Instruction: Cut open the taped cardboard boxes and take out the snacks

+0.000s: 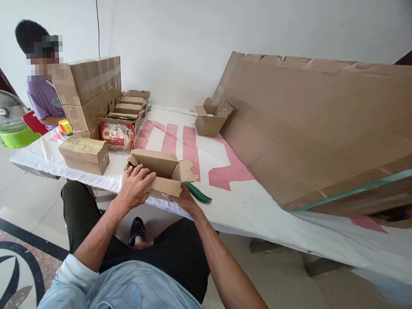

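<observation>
A small open cardboard box (158,165) stands at the table's near edge, its flaps folded outward and its inside facing up. My left hand (138,182) grips its near left side, fingers curled over the rim. At the near right corner, my right hand (180,197) holds the box from below, its fingers partly hidden. Just right of that hand lies a green curved object (199,193), like a handle, partly covered. To the left are a taped cardboard carton (85,155) and a clear packet with red print (117,136).
Stacked taped cartons (87,87) stand at the left, with several open boxes (130,103) behind the packet. Tape (65,127) lies beside them. Another open box (209,122) is near the wall. A huge cardboard sheet (321,126) leans right. A person (44,97) sits behind the cartons.
</observation>
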`<state>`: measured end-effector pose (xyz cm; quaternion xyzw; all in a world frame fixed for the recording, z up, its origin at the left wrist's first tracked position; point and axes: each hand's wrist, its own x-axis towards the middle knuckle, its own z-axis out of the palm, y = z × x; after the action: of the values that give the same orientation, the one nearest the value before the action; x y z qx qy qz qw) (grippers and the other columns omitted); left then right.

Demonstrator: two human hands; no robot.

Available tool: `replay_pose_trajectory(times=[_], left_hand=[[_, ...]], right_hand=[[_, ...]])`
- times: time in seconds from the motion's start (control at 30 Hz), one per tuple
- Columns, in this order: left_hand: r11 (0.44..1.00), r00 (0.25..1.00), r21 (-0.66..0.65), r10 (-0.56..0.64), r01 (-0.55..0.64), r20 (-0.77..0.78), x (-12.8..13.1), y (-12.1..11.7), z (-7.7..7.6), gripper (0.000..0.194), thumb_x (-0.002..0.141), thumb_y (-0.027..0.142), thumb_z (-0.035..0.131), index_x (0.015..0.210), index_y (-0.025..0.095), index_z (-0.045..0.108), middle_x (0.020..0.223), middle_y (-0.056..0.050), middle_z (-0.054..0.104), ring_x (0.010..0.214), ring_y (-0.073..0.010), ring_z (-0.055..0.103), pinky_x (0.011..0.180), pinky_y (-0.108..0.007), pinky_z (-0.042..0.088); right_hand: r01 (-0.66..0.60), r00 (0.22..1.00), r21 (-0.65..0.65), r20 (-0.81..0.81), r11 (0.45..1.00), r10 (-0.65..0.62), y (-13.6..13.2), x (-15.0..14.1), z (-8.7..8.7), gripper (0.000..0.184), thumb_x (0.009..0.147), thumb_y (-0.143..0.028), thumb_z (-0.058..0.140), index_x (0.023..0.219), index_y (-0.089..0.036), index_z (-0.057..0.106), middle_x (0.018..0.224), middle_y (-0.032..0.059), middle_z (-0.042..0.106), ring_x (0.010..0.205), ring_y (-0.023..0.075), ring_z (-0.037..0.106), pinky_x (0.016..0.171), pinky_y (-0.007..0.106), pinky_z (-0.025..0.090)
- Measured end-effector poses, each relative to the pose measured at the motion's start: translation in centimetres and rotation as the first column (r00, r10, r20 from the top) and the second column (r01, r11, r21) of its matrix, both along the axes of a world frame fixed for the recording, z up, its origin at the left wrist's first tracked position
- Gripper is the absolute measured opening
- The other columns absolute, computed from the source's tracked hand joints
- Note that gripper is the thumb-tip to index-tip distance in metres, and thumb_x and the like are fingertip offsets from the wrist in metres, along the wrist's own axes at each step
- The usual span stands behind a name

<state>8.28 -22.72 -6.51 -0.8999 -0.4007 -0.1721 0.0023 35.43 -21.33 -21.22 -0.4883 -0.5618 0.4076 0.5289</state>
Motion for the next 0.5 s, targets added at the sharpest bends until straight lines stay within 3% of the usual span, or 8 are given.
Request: replay_pose_trajectory(times=[0.17,0.33,0.5], left_hand=[[0.981,0.975,0.055,0.175,-0.184,0.139,-2.8,0.8,-1.9,0.064,0.096,0.007,0.059,0.156,0.022,0.078,0.162,-0.019,0.073,0.167,-0.0398,0.055,0.131,-0.062,0.053],[0.988,0.961,0.060,0.125,-0.144,0.246,-4.4,1.2,-3.0,0.069,0.094,0.004,0.055,0.156,0.024,0.078,0.160,-0.015,0.075,0.165,-0.0353,0.058,0.143,-0.058,0.049],[0.989,0.946,0.028,0.132,-0.147,0.296,-5.1,1.2,-2.9,0.065,0.098,0.007,0.053,0.157,0.021,0.076,0.168,-0.016,0.069,0.166,-0.0332,0.060,0.143,-0.053,0.050]], right_hand=[[-0.006,0.999,-0.087,-0.053,0.996,0.001,-0.3,-0.4,0.7,0.083,0.061,-0.060,0.107,0.126,-0.028,0.068,0.138,0.0166,0.085,0.143,0.0437,0.076,0.118,0.062,0.066],[-0.020,0.998,-0.058,-0.062,0.998,0.016,-0.5,-0.9,1.6,0.085,0.063,-0.058,0.107,0.133,-0.028,0.071,0.132,0.0134,0.086,0.141,0.0420,0.077,0.118,0.058,0.066],[-0.022,0.994,-0.053,-0.107,0.998,0.016,-0.6,-1.2,1.5,0.087,0.063,-0.055,0.107,0.136,-0.027,0.070,0.139,0.0131,0.085,0.131,0.0389,0.080,0.110,0.054,0.070]])
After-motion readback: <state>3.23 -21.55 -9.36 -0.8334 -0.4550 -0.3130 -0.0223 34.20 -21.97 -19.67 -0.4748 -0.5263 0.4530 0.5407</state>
